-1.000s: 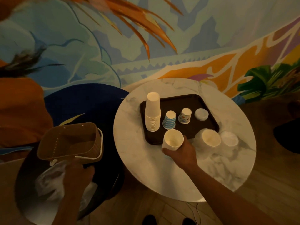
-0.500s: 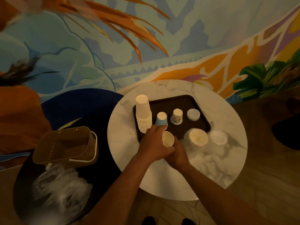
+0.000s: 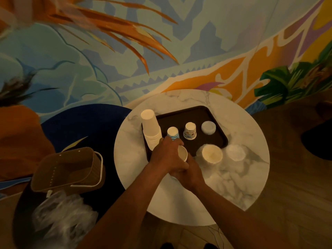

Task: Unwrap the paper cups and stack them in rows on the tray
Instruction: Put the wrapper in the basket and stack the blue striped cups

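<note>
A dark tray [image 3: 213, 115] lies on a round marble table [image 3: 233, 186]. On it stand a tall upturned stack of white cups [image 3: 150, 128], a blue striped cup [image 3: 172, 132], a patterned cup [image 3: 190, 131] and a low pale stack [image 3: 208, 127]. Both my hands hold a short stack of white cups [image 3: 182, 153] at the tray's front edge, mouth facing right. My left hand [image 3: 166, 156] grips it from above and my right hand [image 3: 188, 172] grips it from below. Two wrapped cup packs [image 3: 212, 153] [image 3: 235, 152] lie on the table beside the tray.
A brown basket [image 3: 68, 169] sits on a dark blue seat to the left, with crumpled clear plastic wrap [image 3: 61, 216] below it. A painted wall stands behind the table. Wooden floor lies to the right.
My left hand left the plastic wrap by the basket and came across to grip the cup stack that my right hand was holding. The view has shifted slightly.
</note>
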The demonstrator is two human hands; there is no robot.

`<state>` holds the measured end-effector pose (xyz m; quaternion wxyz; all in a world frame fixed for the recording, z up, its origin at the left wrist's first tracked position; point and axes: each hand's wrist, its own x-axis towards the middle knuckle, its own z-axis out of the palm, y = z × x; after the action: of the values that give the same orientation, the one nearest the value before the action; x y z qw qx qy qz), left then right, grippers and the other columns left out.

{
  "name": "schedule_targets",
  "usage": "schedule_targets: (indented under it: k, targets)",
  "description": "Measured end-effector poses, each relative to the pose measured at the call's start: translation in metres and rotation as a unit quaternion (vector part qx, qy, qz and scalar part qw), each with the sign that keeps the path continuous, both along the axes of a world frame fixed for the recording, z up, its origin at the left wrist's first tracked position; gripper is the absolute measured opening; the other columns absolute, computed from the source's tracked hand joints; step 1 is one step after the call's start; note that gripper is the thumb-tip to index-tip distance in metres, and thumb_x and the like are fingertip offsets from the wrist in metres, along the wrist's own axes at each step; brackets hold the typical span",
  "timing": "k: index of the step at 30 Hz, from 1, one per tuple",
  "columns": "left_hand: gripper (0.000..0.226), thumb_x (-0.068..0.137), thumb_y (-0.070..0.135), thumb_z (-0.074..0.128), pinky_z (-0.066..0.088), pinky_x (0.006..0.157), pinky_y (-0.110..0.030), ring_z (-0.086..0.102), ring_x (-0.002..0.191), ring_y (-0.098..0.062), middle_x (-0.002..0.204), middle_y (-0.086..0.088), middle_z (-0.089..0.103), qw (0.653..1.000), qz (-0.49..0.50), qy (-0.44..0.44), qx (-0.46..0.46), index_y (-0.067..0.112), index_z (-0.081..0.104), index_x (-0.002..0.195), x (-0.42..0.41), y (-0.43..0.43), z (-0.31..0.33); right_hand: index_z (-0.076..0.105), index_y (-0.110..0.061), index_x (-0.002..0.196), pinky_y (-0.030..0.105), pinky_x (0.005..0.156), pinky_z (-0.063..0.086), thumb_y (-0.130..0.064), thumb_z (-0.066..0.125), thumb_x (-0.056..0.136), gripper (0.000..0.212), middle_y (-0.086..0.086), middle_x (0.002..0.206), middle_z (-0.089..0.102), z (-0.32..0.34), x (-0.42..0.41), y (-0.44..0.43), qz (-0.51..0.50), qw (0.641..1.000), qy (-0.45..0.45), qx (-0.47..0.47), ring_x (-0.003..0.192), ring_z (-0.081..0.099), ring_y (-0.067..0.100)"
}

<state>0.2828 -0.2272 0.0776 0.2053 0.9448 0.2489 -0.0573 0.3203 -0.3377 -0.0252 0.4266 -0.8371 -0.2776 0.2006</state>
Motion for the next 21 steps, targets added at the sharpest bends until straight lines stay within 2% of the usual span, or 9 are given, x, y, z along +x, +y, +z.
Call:
schedule_targets:
  k: [3,6,10,12,15,19,21]
  targets:
    - [0.081,0.063,0.056,0.086,0.052,0.098,-0.038,0.051,0.123,-0.019,0.132,0.001,0.051,1.0,-0.001,-0.022,0.0,0.037,0.052,0.134,0.003,0.003,0.012,0.049,-0.027,0.142,0.026,0.1,0.051,-0.047,0.086,0.076,0.078,-0.008,0.136,0.061,-0.002,0.002,0.001,-0.007,1.0,0.002,-0.01,0.123,0.059,0.011]
    - [0.08,0.061,0.06,0.085,0.053,0.096,-0.037,0.052,0.118,-0.016,0.125,0.003,0.052,0.999,0.011,-0.04,-0.016,0.037,0.053,0.13,0.003,0.008,0.029,0.051,-0.026,0.135,0.025,0.098,0.051,-0.038,0.089,0.075,0.072,-0.009,0.13,0.063,0.002,0.003,-0.001,-0.021,0.999,0.027,-0.01,0.113,0.059,0.006]
    - [0.074,0.052,0.065,0.08,0.056,0.083,-0.033,0.059,0.102,-0.01,0.112,0.01,0.059,0.994,0.044,-0.072,-0.066,0.039,0.059,0.117,0.0,0.018,0.06,0.051,-0.032,0.131,0.025,0.09,0.052,-0.041,0.09,0.072,0.071,-0.01,0.125,0.064,0.009,0.006,-0.001,-0.008,0.999,0.01,-0.034,0.111,0.063,0.01]
    - [0.063,0.056,0.058,0.081,0.057,0.075,-0.03,0.06,0.093,-0.006,0.103,0.014,0.061,0.986,0.076,-0.106,-0.106,0.038,0.061,0.112,-0.004,0.023,0.076,0.05,-0.031,0.132,0.026,0.085,0.052,-0.047,0.089,0.069,0.076,-0.009,0.123,0.064,0.012,0.008,-0.002,-0.018,0.998,0.015,-0.054,0.11,0.064,0.014]
    - [0.046,0.068,0.045,0.083,0.053,0.065,-0.023,0.061,0.087,-0.003,0.096,0.018,0.06,0.964,0.133,-0.146,-0.175,0.036,0.063,0.109,-0.013,0.033,0.089,0.048,-0.025,0.137,0.026,0.084,0.048,-0.045,0.09,0.07,0.082,-0.005,0.128,0.062,0.016,0.009,-0.005,-0.027,0.997,0.013,-0.074,0.115,0.061,0.019]
    - [0.041,0.071,0.04,0.085,0.063,0.075,-0.032,0.068,0.093,-0.008,0.102,0.009,0.068,0.937,0.177,-0.164,-0.252,0.034,0.068,0.108,-0.024,0.041,0.086,0.049,-0.023,0.138,0.024,0.082,0.046,-0.044,0.091,0.069,0.083,-0.003,0.127,0.063,0.02,0.01,-0.007,-0.039,0.996,0.007,-0.084,0.115,0.062,0.019]
    - [0.042,0.07,0.041,0.084,0.063,0.075,-0.031,0.068,0.095,-0.01,0.104,0.008,0.069,0.929,0.191,-0.165,-0.271,0.033,0.069,0.109,-0.026,0.042,0.08,0.05,-0.023,0.137,0.025,0.082,0.047,-0.046,0.091,0.067,0.084,-0.003,0.126,0.064,0.023,0.01,-0.007,-0.04,0.995,0.002,-0.091,0.113,0.063,0.018]
